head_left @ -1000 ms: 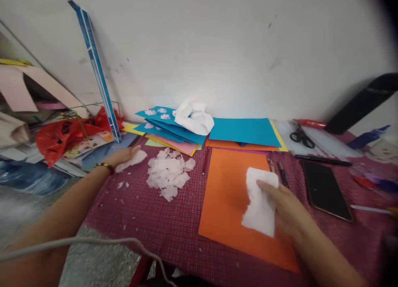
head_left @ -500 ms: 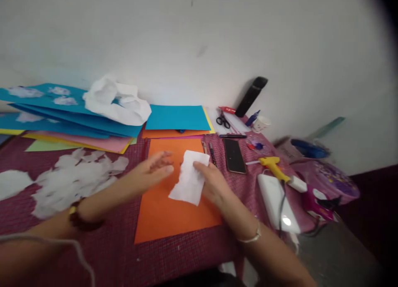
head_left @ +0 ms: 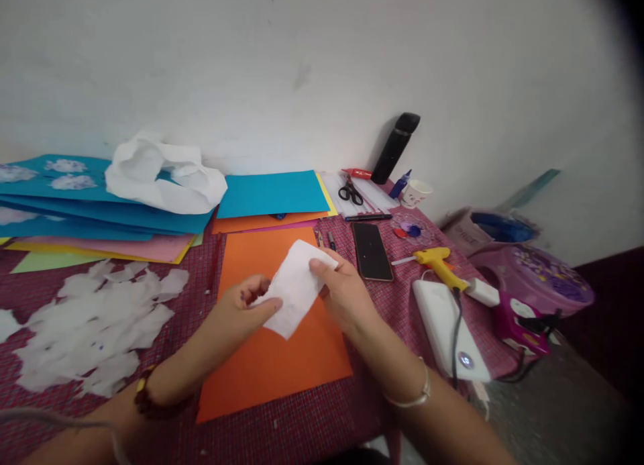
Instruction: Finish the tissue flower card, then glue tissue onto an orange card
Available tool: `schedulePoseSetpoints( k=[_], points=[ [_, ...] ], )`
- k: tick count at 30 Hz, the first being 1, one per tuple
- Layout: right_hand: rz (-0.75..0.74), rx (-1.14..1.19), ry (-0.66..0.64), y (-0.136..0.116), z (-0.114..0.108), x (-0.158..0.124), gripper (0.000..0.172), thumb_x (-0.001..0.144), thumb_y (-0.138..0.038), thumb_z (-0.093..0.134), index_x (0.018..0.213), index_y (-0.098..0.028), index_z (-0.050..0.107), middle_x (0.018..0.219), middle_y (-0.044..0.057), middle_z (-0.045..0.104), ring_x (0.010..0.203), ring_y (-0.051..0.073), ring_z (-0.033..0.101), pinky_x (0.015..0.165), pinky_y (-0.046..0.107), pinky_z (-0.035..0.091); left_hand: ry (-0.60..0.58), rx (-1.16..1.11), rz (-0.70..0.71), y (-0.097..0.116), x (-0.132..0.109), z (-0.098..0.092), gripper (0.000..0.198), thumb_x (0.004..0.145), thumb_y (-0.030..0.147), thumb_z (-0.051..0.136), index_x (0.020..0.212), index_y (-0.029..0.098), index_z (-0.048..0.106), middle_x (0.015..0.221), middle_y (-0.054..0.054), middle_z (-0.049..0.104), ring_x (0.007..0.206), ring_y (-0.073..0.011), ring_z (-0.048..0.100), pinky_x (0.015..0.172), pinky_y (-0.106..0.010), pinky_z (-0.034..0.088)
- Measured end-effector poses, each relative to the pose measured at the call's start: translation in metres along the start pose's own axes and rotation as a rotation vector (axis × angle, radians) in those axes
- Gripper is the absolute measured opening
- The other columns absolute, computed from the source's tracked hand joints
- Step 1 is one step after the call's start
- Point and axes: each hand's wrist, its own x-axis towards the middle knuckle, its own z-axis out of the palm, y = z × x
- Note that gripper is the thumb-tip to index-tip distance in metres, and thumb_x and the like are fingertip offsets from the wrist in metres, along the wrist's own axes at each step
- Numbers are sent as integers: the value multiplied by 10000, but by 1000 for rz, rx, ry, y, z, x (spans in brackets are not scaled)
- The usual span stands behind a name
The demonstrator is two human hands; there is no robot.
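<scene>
Between my hands is a piece of white paper [head_left: 296,287] with a ragged left edge, held above an orange sheet [head_left: 282,378]. My right hand [head_left: 347,287] grips its right side, thumb on top. At the lower left edge, my left hand [head_left: 251,302] pinches the paper between thumb and curled fingers. A heap of torn white paper pieces [head_left: 95,324] lies on the checked cloth to the left of my left forearm.
Blue sheets [head_left: 85,217] with a crumpled white paper [head_left: 166,176] on top stand at the back left. Scissors [head_left: 351,191], a phone [head_left: 371,251], a yellow glue gun [head_left: 437,264] and a white power bank [head_left: 447,331] lie on the right. Purple tubs [head_left: 538,277] stand beyond the table edge.
My left hand, apart from the paper before, has come to its left edge and pinched it. The paper is tilted more in my hands, and the view has shifted a little.
</scene>
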Motion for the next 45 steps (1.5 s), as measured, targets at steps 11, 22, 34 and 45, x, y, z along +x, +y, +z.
schedulePoseSetpoints(
  k=[11, 22, 34, 45],
  points=[
    [-97, -260, -28, 4, -5, 7, 262, 669, -363, 810, 690, -201, 605, 628, -48, 590, 552, 93, 513, 536, 232, 418, 169, -7, 65, 2, 3, -18, 381, 622, 248, 846, 914, 208, 606, 840, 36, 657, 629, -121, 617, 581, -223, 494],
    [-40, -186, -56, 5, -10, 11, 204, 658, -308, 796, 739, -201, 642, 680, -41, 633, 596, 95, 551, 575, 213, 473, 152, -168, 50, 18, 4, -29, 267, 738, 438, 816, 830, 201, 735, 784, -24, 756, 650, -162, 658, 582, -238, 524],
    [-98, -316, -93, 10, -8, 3, 214, 707, -352, 778, 757, -203, 632, 615, -67, 543, 507, 73, 441, 497, 207, 320, 123, -239, 55, 13, 8, -22, 435, 618, 263, 852, 988, 223, 627, 840, 27, 703, 658, -143, 651, 589, -239, 526],
    [-208, -510, -170, 8, -12, 6, 129, 766, -301, 611, 782, -206, 695, 769, 3, 675, 713, 149, 585, 666, 275, 462, 43, -225, 45, 4, 15, -30, 345, 623, 105, 655, 956, 193, 665, 835, -8, 742, 675, -167, 692, 637, -270, 554]
  ],
)
